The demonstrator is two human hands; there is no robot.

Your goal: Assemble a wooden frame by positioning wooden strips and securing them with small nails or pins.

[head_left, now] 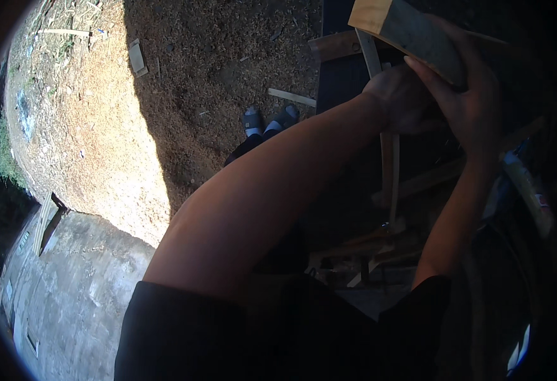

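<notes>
A: Item one, the piece in hand?
B: Timber block, squared, pale at its end face; located at the upper right, slanting from upper left down toward the right palm.

A: Item two, right hand?
B: Clasped about the block: thumb laid along the near edge and pointing to the upper left, fingers on the far side. Wrist below the block; right forearm rising steeply from the lower right.

A: Item three, left hand?
B: Just under the block, beside the right thumb, back of the hand partly showing. Fingers lost in shadow; whether they are curled, spread or gripping, I cannot tell. Contact with the block is likewise unclear.

A: Left forearm?
B: Long diagonal, lower left to upper right, elbow bent outward, dark sleeve above the elbow.

A: Surroundings?
B: One narrow wooden strip, upright in the view, below the left hand. One pair of grey slippers, worn with pale socks. Ground of wood shavings, part sunlit, part shaded. One flat offcut upon it. One grey concrete slab, lower left.
</notes>
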